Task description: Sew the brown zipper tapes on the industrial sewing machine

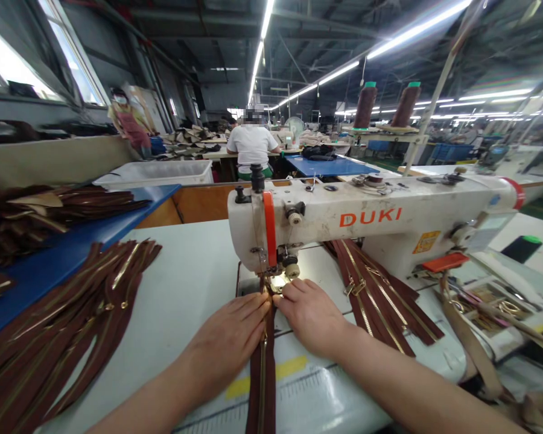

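A brown zipper with metal teeth runs lengthwise under the needle area of a white sewing machine. My left hand presses on its left edge, fingers together and their tips close to the presser foot. From the other side, my right hand pinches the zipper's right edge between thumb and curled fingers. The small lamp lights the metal plate just beyond my fingertips. The zipper's front end hangs toward me over the table edge. What lies directly under my fingers is hidden.
Many brown zippers lie fanned out at the left, and several more sit right of the needle. More brown pieces rest on a blue board. A parts tray stands at right. Another person sits ahead.
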A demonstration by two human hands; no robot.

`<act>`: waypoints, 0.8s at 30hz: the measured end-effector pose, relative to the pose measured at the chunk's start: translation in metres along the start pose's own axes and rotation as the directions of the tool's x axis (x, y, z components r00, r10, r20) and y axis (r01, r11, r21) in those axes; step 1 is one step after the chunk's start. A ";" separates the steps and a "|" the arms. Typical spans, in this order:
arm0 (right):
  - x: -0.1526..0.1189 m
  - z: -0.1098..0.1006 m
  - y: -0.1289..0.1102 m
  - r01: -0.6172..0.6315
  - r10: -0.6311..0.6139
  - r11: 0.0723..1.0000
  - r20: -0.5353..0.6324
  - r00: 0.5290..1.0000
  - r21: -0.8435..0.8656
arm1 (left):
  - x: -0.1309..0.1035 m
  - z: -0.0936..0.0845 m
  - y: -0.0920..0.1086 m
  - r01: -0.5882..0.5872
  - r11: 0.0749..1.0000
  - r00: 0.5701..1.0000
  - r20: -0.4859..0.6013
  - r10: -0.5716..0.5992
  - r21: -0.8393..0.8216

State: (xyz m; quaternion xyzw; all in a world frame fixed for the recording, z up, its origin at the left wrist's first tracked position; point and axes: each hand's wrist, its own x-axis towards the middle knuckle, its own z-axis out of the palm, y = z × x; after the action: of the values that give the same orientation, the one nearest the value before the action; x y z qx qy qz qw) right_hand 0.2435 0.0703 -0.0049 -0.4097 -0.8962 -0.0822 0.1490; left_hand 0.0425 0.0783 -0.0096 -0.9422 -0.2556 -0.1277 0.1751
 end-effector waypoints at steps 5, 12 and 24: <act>-0.003 0.002 0.001 -0.013 0.013 1.000 -0.040 0.999 0.019 | -0.002 0.000 0.001 0.076 0.994 0.997 -0.001 -0.076 -0.081; -0.002 0.004 0.003 -0.024 0.025 0.998 -0.028 0.999 0.058 | 0.004 -0.003 0.001 0.141 0.979 0.990 0.038 -0.137 -0.149; -0.003 -0.004 -0.013 0.041 -0.027 0.975 -0.069 0.997 0.220 | -0.085 -0.048 0.060 0.093 0.987 0.995 -0.022 -0.096 -0.132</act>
State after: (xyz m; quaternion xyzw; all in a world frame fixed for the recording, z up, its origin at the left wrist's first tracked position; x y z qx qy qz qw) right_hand 0.2362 0.0583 -0.0028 -0.3721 -0.9013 0.0021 0.2218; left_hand -0.0046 -0.0261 -0.0095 -0.9366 -0.2885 -0.1656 0.1101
